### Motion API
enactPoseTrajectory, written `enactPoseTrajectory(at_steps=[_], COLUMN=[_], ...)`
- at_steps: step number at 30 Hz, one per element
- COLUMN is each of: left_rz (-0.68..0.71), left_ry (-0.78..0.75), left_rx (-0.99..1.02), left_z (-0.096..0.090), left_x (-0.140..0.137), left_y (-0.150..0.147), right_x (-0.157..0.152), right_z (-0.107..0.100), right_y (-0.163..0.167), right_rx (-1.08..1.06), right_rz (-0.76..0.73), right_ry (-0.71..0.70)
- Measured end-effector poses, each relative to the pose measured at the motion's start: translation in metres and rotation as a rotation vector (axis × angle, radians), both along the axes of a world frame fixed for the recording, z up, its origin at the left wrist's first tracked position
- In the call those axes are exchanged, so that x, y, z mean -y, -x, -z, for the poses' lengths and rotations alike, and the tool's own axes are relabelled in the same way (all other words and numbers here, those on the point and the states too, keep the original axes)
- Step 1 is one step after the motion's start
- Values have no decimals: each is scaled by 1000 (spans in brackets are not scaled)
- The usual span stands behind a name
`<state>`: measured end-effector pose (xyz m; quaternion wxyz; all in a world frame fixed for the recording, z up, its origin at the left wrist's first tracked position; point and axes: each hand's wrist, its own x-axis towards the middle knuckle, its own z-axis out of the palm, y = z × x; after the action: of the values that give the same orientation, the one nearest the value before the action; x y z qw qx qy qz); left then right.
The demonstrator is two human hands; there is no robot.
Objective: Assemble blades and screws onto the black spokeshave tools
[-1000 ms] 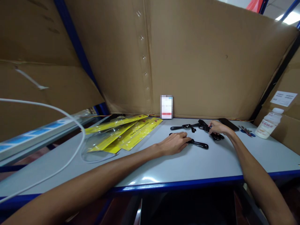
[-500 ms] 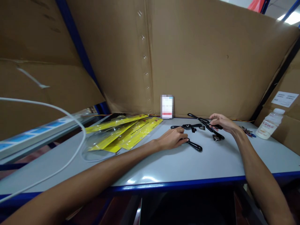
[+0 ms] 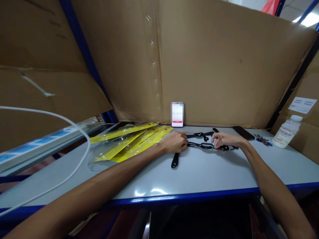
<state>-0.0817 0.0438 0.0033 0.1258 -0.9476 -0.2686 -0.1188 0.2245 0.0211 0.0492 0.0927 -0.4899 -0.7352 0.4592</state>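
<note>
Several black two-handled tools that look like spokeshaves lie on the grey table. My left hand [image 3: 174, 142] is closed around the left end of a spokeshave [image 3: 205, 145] that lies sideways. A separate black handle [image 3: 175, 161] sticks out below that hand, its other end hidden under my fingers. My right hand [image 3: 225, 139] curls its fingers over the right part of the same spokeshave, where another black and metal piece overlaps it. Just behind lies a second spokeshave [image 3: 198, 134], with a small black part [image 3: 205, 138] in front of it.
Yellow cards in clear plastic packaging [image 3: 139, 141] lie at left. A lit phone [image 3: 177, 114] leans on the cardboard wall [image 3: 199, 66]. A dark phone-like slab [image 3: 243, 132], small metal items [image 3: 264, 141] and a white bottle [image 3: 286, 132] are at right. A white cable [image 3: 84, 132] loops at left.
My left hand has moved left, and the loose handle below it now points downward. My right hand has come down and left; the crossed tools it held now lie sideways between my hands.
</note>
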Motion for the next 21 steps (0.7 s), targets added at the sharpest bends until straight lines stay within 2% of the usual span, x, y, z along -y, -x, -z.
enactPoseTrajectory(at_steps=[3, 5, 6, 8, 10, 11, 13, 15, 17, 21], left_rz=[-28, -61, -82, -127, -199, -256, -412, -508, -547, -581], left_ry=[-46, -67, -73, -68, -40, -19, 21, 35, 48, 109], left_rx=[11, 15, 12, -5, -46, -67, -97, -93, -90, -112], left_z=[4, 5, 6, 4, 1, -2, -7, -12, -15, -18], left_x=[-6, -8, -8, -7, -3, 1, 9, 17, 26, 39], left_y=[2, 2, 2, -1, -5, -8, -12, -16, -18, -21], right_x=[0, -3, -5, -11, -18, -21, -25, -28, -28, -27], right_z=[1, 2, 3, 7, 12, 15, 20, 25, 28, 28], right_y=[5, 7, 7, 8, 10, 12, 18, 25, 30, 32], right_rx=[103, 206, 272, 407, 521, 567, 648, 714, 754, 741], right_rz=[-74, 6, 82, 234, 271, 234, 110, 5, -35, -22], right_ry=[-15, -125, -245, -569, -845, -918, -955, -927, -912, -917])
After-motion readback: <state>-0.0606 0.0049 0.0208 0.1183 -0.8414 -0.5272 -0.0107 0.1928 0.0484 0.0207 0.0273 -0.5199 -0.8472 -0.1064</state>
